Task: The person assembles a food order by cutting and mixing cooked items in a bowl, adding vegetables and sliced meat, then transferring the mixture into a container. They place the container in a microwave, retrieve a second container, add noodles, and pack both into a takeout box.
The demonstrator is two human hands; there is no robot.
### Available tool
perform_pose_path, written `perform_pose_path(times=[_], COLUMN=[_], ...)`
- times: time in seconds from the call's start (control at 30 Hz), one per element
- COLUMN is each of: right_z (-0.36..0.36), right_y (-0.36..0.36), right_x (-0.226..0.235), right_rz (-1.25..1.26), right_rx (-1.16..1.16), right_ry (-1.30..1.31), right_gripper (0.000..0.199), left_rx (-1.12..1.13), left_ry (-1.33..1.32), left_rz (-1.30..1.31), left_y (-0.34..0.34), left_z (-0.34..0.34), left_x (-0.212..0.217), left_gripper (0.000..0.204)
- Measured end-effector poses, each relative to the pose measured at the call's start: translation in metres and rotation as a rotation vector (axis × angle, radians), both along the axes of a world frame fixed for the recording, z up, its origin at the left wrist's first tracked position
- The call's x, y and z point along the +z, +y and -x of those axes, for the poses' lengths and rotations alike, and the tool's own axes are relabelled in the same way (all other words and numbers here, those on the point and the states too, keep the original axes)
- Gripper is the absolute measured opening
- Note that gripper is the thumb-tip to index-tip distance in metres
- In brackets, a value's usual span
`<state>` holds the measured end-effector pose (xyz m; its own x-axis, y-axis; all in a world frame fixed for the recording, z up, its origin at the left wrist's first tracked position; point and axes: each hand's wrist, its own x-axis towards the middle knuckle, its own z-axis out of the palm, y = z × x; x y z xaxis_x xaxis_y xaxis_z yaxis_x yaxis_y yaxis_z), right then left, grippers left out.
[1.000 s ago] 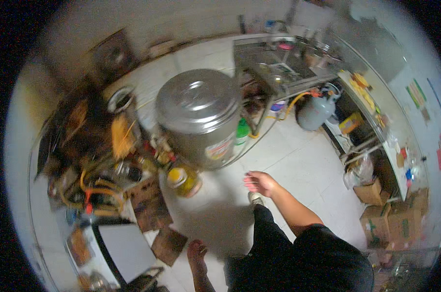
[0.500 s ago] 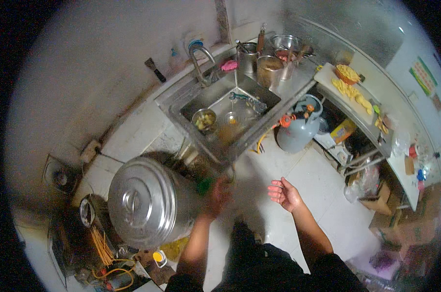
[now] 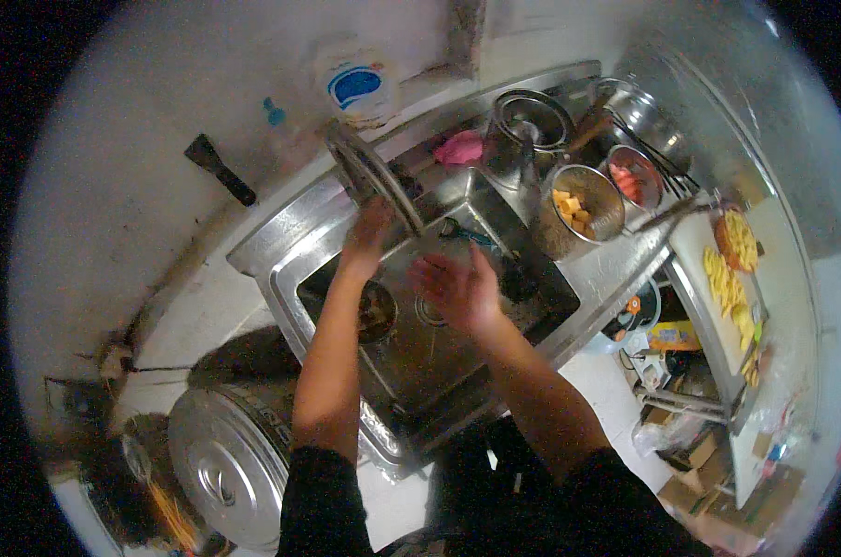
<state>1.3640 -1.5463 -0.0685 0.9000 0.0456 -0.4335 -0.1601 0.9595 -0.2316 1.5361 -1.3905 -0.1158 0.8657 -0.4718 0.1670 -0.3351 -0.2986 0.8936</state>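
Dim kitchen, steel sink (image 3: 290, 246): the tap (image 3: 374, 176) is gripped by the closed left hand (image 3: 369, 227), the right hand (image 3: 457, 288) is held open and empty beneath, so washing looks started, water needed next.

left hand (image 3: 372, 227) on faucet (image 3: 376, 176) | right hand (image 3: 457, 288) over sink (image 3: 281, 251)

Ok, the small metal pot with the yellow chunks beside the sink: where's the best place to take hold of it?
Probably the long handle that sticks out to the right of the pot. Come in from the right, over the counter, and close the grip around the handle. The pot is open and full of yellow chunks, and other pots crowd its rim, so a rim hold looks awkward.
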Motion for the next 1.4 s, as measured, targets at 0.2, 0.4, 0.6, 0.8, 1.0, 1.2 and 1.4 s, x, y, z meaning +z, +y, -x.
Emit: perform_pose_path(times=[0.2, 0.4, 0.6, 0.8, 1.0, 1.2, 1.4], right_z=[-0.117, -0.07, -0.037, -0.062, -0.067, -0.07, -0.081], right_y=[0.026, 0.022, 0.005, -0.007, 0.001, 0.001, 0.003], right_x=[0.0, 0.015, -0.109, -0.184, -0.107, -0.053, -0.061], right_rz=[-0.113, 0.092, 0.682, 0.442, 0.713, 0.819, 0.871], right_rx=[0.222, 0.191, 0.21, 0.399, 0.613, 0.169, 0.677], right_ry=[-0.479, -0.156, -0.364, -0.304, -0.24, -0.3, 0.27], right_gripper=[0.072, 0.038, 0.054, 0.048, 0.058, 0.057, 0.056], left_rx=[0.466, 0.572, 0.727, 0.731, 0.758, 0.987, 0.748], left_ry=[0.562, 0.112, 0.866, 0.855, 0.727, 0.552, 0.465], left_rz=[0.854, 0.418, 0.715, 0.766, 0.793, 0.647, 0.056], left_y=[0.029, -0.069, -0.064, -0.081, -0.098, -0.127, -0.072], left_z=[0.12, 0.171, 0.106, 0.114, 0.087, 0.107, 0.107], left_x=[0.023, 0.024, -0.081, -0.058, 0.045, 0.002, -0.064], left_gripper=[0.065, 0.078, 0.056, 0.066, 0.067, 0.054, 0.062])
